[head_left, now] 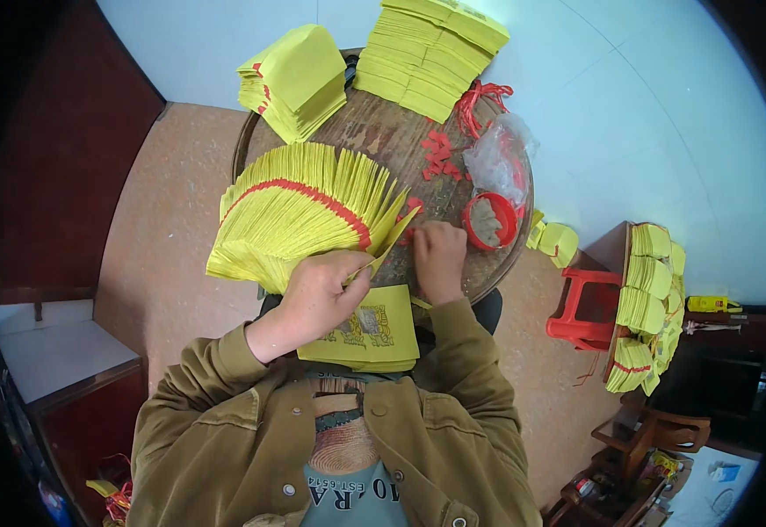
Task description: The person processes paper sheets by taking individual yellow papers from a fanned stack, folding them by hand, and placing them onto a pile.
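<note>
My left hand pinches a folded yellow paper at the right end of a big fanned bundle of yellow papers, which has a curved line of red along it. My right hand is closed and rests low on the round wooden table, beside small red paper pieces; its fingertips are hidden. Just right of it stands a red bowl with a greyish paste-like content. Below my hands, near my lap, lies a stack of printed yellow sheets.
Two yellow paper stacks stand at the table's back. More red pieces, red strings and a clear plastic bag lie on the right. A red stool and more yellow bundles are farther right.
</note>
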A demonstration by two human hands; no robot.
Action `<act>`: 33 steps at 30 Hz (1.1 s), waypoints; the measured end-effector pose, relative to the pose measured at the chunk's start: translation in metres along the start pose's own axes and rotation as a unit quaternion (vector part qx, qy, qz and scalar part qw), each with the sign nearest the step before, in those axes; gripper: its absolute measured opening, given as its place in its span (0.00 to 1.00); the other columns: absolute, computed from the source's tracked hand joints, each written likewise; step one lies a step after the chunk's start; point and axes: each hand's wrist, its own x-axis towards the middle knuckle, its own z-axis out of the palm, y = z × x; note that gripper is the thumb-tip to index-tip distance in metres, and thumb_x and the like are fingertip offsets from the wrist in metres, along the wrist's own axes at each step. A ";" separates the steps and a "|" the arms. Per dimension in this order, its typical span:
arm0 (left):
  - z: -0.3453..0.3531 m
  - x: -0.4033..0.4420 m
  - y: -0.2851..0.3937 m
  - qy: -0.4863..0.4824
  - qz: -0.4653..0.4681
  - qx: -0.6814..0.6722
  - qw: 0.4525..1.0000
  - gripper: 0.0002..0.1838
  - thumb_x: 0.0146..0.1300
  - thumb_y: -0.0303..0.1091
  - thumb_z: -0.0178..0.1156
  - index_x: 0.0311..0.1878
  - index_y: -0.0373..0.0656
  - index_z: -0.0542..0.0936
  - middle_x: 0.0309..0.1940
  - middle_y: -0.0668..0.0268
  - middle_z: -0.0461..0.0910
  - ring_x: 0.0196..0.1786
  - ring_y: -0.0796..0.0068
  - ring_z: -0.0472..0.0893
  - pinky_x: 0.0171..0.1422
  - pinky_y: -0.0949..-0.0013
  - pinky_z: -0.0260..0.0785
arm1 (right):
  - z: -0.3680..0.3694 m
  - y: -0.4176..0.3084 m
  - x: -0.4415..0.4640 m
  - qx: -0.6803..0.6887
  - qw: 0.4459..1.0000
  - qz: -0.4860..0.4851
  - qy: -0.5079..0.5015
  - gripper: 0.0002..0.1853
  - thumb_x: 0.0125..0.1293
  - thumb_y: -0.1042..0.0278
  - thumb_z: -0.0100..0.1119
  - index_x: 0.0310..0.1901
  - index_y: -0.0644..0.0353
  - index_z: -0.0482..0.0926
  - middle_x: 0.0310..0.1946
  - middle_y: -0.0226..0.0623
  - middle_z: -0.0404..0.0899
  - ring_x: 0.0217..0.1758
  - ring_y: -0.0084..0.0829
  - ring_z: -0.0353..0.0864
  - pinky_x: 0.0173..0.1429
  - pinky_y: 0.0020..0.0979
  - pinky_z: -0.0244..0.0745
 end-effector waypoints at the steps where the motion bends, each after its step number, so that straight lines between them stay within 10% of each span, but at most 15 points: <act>1: 0.001 0.000 -0.001 0.002 0.002 0.002 1.000 0.06 0.62 0.22 0.61 0.41 0.34 0.84 0.31 0.57 0.84 0.27 0.57 0.79 0.35 0.63 0.72 | 0.006 0.005 -0.004 -0.159 0.981 -0.110 0.031 0.14 0.58 0.70 0.66 0.47 0.56 0.84 0.55 0.35 0.78 0.56 0.43 0.73 0.59 0.40 0.70; 3: 0.002 0.000 -0.003 0.001 0.006 0.005 1.000 0.06 0.62 0.22 0.61 0.41 0.34 0.84 0.31 0.57 0.84 0.27 0.57 0.79 0.35 0.63 0.72 | 0.010 0.009 -0.007 -0.313 0.924 -0.212 0.063 0.14 0.58 0.70 0.67 0.47 0.56 0.84 0.55 0.35 0.78 0.56 0.42 0.73 0.59 0.40 0.70; 13: 0.001 -0.001 -0.005 -0.009 -0.005 -0.011 1.000 0.06 0.63 0.23 0.63 0.41 0.35 0.85 0.29 0.59 0.84 0.27 0.62 0.80 0.35 0.64 0.72 | -0.003 -0.003 0.006 -0.149 0.988 -0.023 0.043 0.13 0.60 0.70 0.66 0.47 0.58 0.85 0.55 0.35 0.78 0.57 0.39 0.73 0.60 0.39 0.70; 18: 0.002 0.002 -0.008 0.011 0.024 0.005 1.000 0.06 0.63 0.23 0.63 0.41 0.36 0.85 0.31 0.60 0.85 0.29 0.63 0.80 0.36 0.66 0.72 | -0.032 -0.019 -0.005 0.223 0.955 0.180 -0.072 0.09 0.66 0.72 0.64 0.46 0.58 0.87 0.54 0.37 0.80 0.60 0.37 0.73 0.61 0.34 0.70; 33: -0.004 0.004 -0.003 -0.099 0.023 -0.023 0.995 0.05 0.62 0.21 0.69 0.41 0.38 0.86 0.29 0.67 0.84 0.27 0.75 0.76 0.33 0.72 0.68 | -0.046 -0.084 -0.040 0.213 0.969 -0.117 -0.043 0.12 0.59 0.70 0.74 0.45 0.57 0.87 0.52 0.31 0.81 0.54 0.32 0.74 0.63 0.30 0.67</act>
